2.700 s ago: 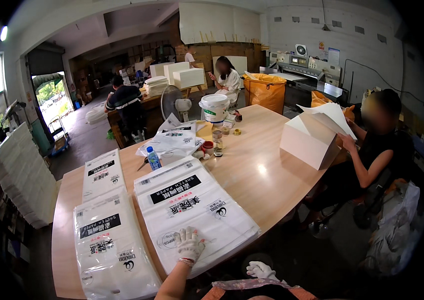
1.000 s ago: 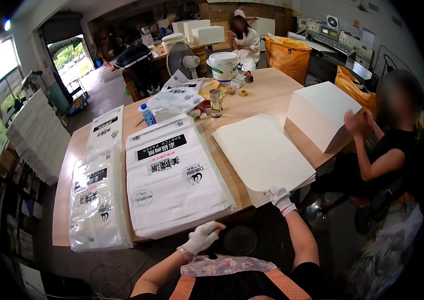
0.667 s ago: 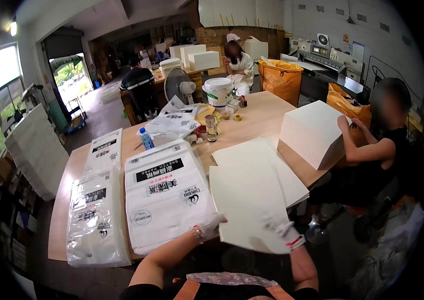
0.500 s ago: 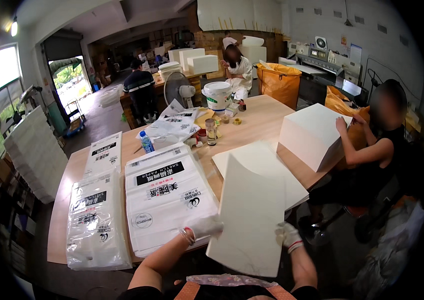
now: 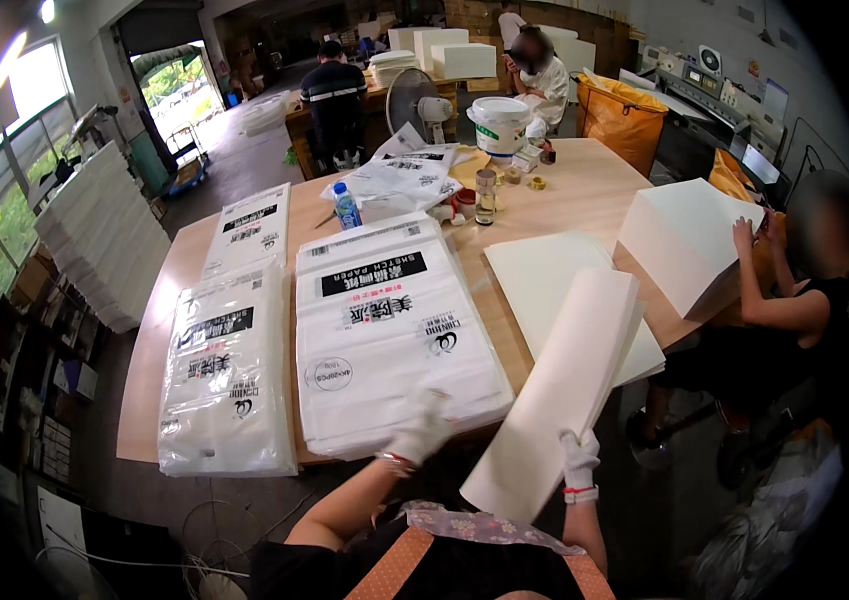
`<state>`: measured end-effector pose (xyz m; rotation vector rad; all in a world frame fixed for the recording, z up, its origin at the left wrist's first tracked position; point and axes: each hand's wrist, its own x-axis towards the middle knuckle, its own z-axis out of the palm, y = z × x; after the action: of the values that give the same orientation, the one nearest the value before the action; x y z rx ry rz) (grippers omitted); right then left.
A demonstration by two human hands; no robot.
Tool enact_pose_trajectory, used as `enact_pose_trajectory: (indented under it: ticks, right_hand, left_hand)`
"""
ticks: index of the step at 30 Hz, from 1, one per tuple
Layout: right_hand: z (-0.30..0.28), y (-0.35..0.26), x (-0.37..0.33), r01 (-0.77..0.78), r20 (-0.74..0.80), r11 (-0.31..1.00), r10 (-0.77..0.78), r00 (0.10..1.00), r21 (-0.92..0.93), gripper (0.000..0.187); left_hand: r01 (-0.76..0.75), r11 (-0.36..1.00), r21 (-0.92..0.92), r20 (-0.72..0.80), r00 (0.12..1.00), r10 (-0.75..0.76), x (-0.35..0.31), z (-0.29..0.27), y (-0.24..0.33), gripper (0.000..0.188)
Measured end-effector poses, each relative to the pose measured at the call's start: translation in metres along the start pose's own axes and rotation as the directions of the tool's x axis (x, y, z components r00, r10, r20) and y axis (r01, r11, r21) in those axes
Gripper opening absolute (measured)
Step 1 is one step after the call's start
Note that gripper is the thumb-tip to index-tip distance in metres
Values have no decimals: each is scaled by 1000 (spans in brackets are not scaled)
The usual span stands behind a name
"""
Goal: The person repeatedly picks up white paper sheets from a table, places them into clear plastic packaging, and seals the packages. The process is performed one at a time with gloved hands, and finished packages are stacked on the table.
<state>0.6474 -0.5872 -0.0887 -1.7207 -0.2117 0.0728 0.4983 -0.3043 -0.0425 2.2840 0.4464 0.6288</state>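
Note:
My right hand [image 5: 578, 458], in a white glove, grips the right edge of a bundle of large cream paper sheets [image 5: 564, 370]. The bundle is bowed lengthwise, and its near end hangs past the table edge. My left hand [image 5: 420, 432], gloved too and blurred by motion, is off the paper with its fingers stretched out. It is over the near edge of a stack of printed white plastic bags [image 5: 394, 350]. Beneath the held bundle, more cream sheets [image 5: 539, 275] lie on the table.
Clear-wrapped packs [image 5: 224, 375] lie at the left of the wooden table [image 5: 594, 185]. Farther back are a bottle [image 5: 346, 206], a glass jar [image 5: 485, 197], tape rolls, a white bucket [image 5: 499, 128] and a fan. At right, a seated person handles a large paper block [image 5: 689, 235].
My left hand has let go of the sheets and moved over the bag stack. The bundle in my right hand has bowed and tilted rightward. The view has shifted.

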Motion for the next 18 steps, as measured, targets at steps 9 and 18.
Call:
enact_pose_trajectory:
  ticks: [9,18]
  right_hand:
    - [-21,-167,-50,331,340,869,-206,918,-368,10]
    - [56,-157,-75,727,810,390,99,578,-566,36]
  left_hand:
    - [320,905,281,349,844,-407,63,-72,-72,20]
    - [150,911,-383,324,946,-19,176,-82,-186,18]
